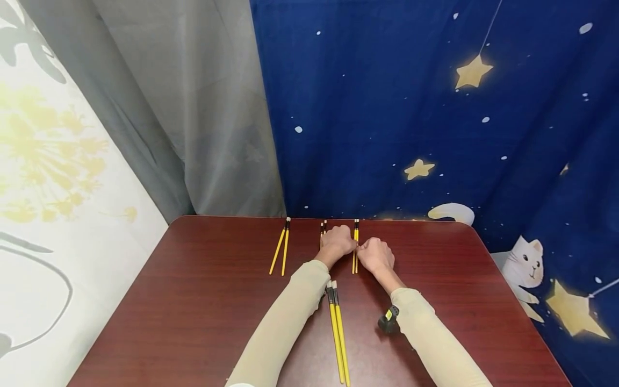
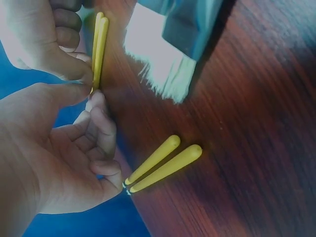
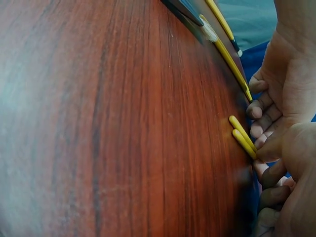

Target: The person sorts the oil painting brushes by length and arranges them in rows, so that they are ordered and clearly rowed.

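Observation:
At the table's far edge, both hands meet at a pair of thin yellow-handled paintbrushes [image 1: 355, 263]. The left hand [image 1: 340, 239] pinches this pair from the left, thumb and fingertips together in the left wrist view. From the other side, the right hand [image 1: 376, 253] pinches the same pair with curled fingers. Fingertips cover the middle of the handles. Under the left hand and wrist lies a second pair of paintbrushes [image 1: 322, 228], mostly hidden in the head view; its yellow handle ends [image 2: 165, 165] show in the left wrist view.
A third pair of paintbrushes [image 1: 280, 250] lies further left, tips touching and handles spread. Two larger paintbrushes [image 1: 338, 333] lie side by side between the forearms on the reddish-brown table [image 1: 203, 301]. Grey and blue curtains [image 1: 387, 107] hang right behind the far edge.

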Tool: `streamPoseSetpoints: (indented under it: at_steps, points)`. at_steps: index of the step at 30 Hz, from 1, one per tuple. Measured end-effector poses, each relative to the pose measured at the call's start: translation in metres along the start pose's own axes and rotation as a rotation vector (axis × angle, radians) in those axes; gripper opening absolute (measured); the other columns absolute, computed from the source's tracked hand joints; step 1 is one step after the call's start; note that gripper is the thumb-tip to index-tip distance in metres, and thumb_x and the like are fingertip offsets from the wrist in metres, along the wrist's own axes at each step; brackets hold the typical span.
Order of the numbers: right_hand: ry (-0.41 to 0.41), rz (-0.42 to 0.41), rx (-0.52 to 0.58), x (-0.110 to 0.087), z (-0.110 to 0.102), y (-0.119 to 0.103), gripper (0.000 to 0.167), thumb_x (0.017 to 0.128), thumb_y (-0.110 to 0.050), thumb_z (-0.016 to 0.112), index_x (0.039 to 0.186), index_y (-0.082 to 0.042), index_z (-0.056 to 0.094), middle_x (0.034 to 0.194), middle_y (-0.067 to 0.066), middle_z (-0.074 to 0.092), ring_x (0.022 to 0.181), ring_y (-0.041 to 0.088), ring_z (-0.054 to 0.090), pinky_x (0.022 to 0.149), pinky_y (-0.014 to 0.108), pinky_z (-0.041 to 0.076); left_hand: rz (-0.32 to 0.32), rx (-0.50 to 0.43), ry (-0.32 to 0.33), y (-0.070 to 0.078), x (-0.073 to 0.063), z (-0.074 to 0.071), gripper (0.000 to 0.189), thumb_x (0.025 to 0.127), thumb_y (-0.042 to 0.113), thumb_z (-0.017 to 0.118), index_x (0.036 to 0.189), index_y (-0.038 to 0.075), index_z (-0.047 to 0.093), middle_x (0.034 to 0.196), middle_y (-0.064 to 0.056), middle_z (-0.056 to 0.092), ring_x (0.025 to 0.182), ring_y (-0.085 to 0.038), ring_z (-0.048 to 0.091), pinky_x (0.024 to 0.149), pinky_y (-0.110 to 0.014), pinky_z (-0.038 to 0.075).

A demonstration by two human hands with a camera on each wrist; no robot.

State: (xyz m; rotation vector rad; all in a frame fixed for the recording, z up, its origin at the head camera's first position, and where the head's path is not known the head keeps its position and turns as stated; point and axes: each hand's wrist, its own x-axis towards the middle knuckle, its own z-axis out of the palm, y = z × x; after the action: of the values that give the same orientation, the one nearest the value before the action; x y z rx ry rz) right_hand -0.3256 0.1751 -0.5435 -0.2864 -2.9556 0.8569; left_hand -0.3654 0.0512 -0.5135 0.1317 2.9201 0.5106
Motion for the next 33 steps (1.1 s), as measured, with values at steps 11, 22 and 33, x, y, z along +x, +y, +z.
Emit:
streamPoseSetpoints:
  at_steps: [11,22,33]
  points:
    - [0.013,-0.046,0.002,0.0,0.002,0.0,0.042,0.091,-0.024,0.065,0.05,-0.019,0.056,0.053,-0.001,0.052,0.064,0.028,0.062,0.057,0.038,0.044,0.005,-0.007,-0.004,-0.002,0.004,0.001,0.034,0.097,0.037,0.071,0.07,0.018,0.063,0.068,-0.001,0.059,0.066,-0.021,0.06,0.063,-0.039,0.049]
    - [0.0,-0.086,0.01,-0.001,-0.001,0.003,0.034,0.089,-0.022,0.069,0.056,-0.02,0.062,0.06,-0.003,0.059,0.067,0.026,0.062,0.059,0.036,0.043,0.036,-0.055,-0.019,-0.007,0.005,0.002,0.032,0.095,0.035,0.072,0.067,0.019,0.069,0.06,0.003,0.063,0.061,-0.019,0.062,0.057,-0.034,0.049]
    - [0.062,-0.062,0.026,-0.003,0.0,-0.002,0.028,0.095,-0.039,0.071,0.075,-0.02,0.075,0.081,0.006,0.076,0.081,0.035,0.073,0.067,0.049,0.054,0.006,-0.145,0.044,-0.024,-0.002,-0.013,0.049,0.102,0.045,0.066,0.06,0.021,0.058,0.061,0.002,0.055,0.063,-0.021,0.06,0.063,-0.036,0.047]
